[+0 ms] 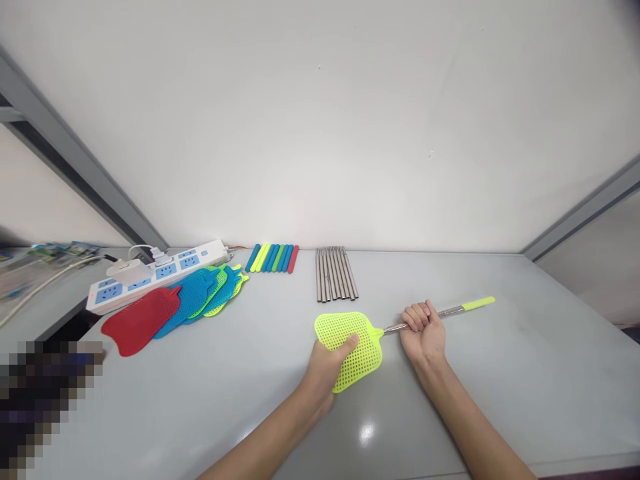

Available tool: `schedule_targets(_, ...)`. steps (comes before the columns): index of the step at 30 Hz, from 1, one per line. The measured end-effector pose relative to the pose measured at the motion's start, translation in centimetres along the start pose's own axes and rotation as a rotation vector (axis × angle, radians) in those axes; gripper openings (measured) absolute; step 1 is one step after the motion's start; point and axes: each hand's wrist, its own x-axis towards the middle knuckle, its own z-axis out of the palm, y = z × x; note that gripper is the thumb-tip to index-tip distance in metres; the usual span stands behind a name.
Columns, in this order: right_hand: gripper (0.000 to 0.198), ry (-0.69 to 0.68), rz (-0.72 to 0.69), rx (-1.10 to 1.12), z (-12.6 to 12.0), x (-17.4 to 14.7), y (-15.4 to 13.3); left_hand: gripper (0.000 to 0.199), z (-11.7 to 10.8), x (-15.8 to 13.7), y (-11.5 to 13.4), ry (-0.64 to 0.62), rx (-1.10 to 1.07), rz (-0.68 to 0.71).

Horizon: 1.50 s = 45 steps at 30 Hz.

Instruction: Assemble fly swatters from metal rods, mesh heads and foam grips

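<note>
A yellow-green fly swatter lies low over the grey table (500, 387) in front of me. My left hand (327, 367) grips its mesh head (357, 347), thumb on top. My right hand (424, 330) is closed around its metal rod (450, 311), which runs right to a yellow-green handle (477, 303).
Loose swatter heads (175, 307) in red, blue and green overlap at the left. Behind them sits a white power strip (155, 273). Coloured handles (273, 258) and a row of metal rods (335, 273) lie by the wall. A blurred patch covers the lower left corner.
</note>
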Motion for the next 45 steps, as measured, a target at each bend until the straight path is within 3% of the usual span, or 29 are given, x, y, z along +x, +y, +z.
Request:
schedule_targets(8,0.025,-0.043,0.064,-0.062,0.7,-0.2,-0.8,0.042,-0.3,0.5,1.3,-0.042,0.013,-0.129)
schedule_targets(13,0.019,-0.104,0.105,-0.075,1.4,-0.3,-1.5,0.042,-0.6,0.6,2.3,-0.09,0.052,-0.098)
schedule_targets(22,0.006,-0.116,0.231,-0.114,1.8,-0.3,-1.4,0.039,-1.6,1.7,3.9,0.151,0.218,0.196)
schedule_targets(27,0.004,-0.075,0.261,-0.141,2.0,-0.5,-1.5,0.045,-2.5,2.5,3.9,0.198,0.308,0.398)
schedule_targets(33,0.011,-0.037,0.283,-0.159,1.7,-0.3,-1.8,0.058,-2.8,2.3,4.6,0.242,0.362,0.429)
schedule_targets(40,0.02,0.042,0.245,-0.149,1.4,0.3,-3.0,0.058,-2.6,1.9,5.1,0.263,0.367,0.491)
schedule_targets(45,0.019,0.158,0.026,-0.122,0.1,1.2,-3.9,0.05,-2.5,1.9,5.4,0.262,0.379,0.491)
